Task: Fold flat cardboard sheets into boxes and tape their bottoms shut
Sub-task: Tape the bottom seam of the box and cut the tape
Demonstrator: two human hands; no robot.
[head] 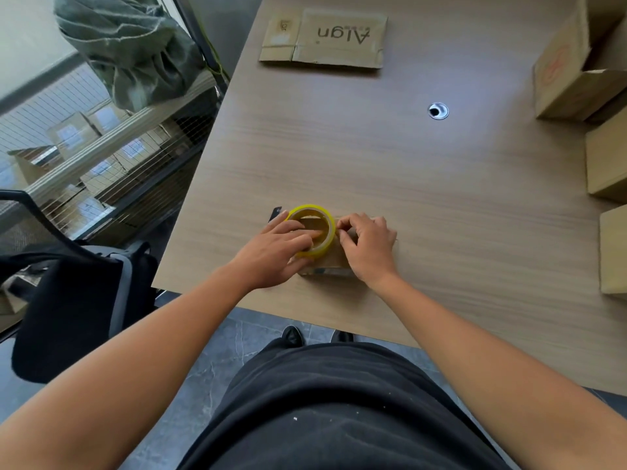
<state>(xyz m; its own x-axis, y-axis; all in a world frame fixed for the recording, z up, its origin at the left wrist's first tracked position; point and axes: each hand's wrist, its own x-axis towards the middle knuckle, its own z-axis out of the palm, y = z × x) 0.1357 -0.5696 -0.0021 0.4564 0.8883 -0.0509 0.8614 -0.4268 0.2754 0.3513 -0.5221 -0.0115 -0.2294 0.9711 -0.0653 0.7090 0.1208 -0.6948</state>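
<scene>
The pale wood-grain table [373, 157] ran away from the person, with a round cable hole [438, 111] in its top and dark grey floor tiles [210, 354] below its near edge. To the left stood wire shelving [101, 157] stacked with cartons, a green sack [135, 52] above it, and a black chair [68, 293] draped in dark cloth.

A flat cardboard sheet [324, 37] lay at the far edge, well apart from the hands. Made-up boxes [563, 72] crowded the right side.

Near the front edge sat a small box [334, 262], largely hidden by both hands. The left hand [274, 252] gripped the yellow tape roll [312, 228] on top of it, fingers through the core. The right hand [368, 245], fingers curled, pinched at the roll's right rim. A small dark object [275, 213] lay just beside the roll, and I couldn't tell what it was.
</scene>
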